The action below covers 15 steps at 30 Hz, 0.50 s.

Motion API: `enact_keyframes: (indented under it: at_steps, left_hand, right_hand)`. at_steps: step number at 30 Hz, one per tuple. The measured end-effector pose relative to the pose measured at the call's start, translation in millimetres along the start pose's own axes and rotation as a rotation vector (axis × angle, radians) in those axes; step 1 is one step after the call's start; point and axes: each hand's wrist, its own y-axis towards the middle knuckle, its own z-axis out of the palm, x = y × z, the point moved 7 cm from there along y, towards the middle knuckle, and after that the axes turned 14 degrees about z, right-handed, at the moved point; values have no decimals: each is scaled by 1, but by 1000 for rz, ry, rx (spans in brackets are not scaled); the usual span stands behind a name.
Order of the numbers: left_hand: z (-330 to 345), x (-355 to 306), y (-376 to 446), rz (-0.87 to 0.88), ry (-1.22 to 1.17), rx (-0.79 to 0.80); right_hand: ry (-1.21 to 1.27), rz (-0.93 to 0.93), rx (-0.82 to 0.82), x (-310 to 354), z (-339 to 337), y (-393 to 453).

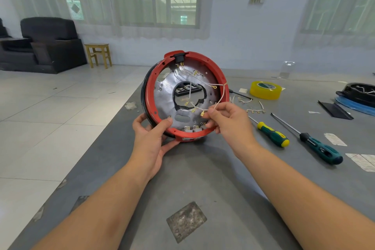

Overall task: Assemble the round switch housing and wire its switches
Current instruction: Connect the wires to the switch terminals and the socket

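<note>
**Wiring the red round housing, partly done**

The round switch housing (187, 95) stood on its edge on the grey table (203, 178), tipped so its inside faced the person. The left hand (151, 134) gripped its lower rim, thumb on the inside and fingers curled behind. The right hand (227, 119) pinched a thin white wire (220, 95) with a small brass end (202, 113), just above the little switches (190, 128) at the bottom of the ring.

Some work looked done: a black socket (179, 58) sat at the top, and a few wires already ran across the shiny plate. The pinched wire was not yet on a switch, so more hooking up seemed left. Spare wires (254, 110), two screwdrivers (272, 133) and a yellow tape roll (265, 89) lay on the table to the right, well apart from the housing.
</note>
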Motion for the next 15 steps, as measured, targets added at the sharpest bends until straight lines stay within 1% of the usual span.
enact_keyframes:
  at_steps: [4, 8, 11, 15]
  left_hand:
    - [0, -4, 1, 29, 37, 19]
    - [-6, -9, 6, 36, 68, 10]
    - [-10, -12, 8, 31, 74, 1]
    - [-11, -19, 12, 72, 122, 34]
  right_hand:
    - [-131, -5, 92, -1, 9, -2]
    - [-218, -78, 121, 4, 14, -4]
    - [-351, -165, 23, 9, 12, -4]
    - [-584, -322, -228, 18, 4, -10]
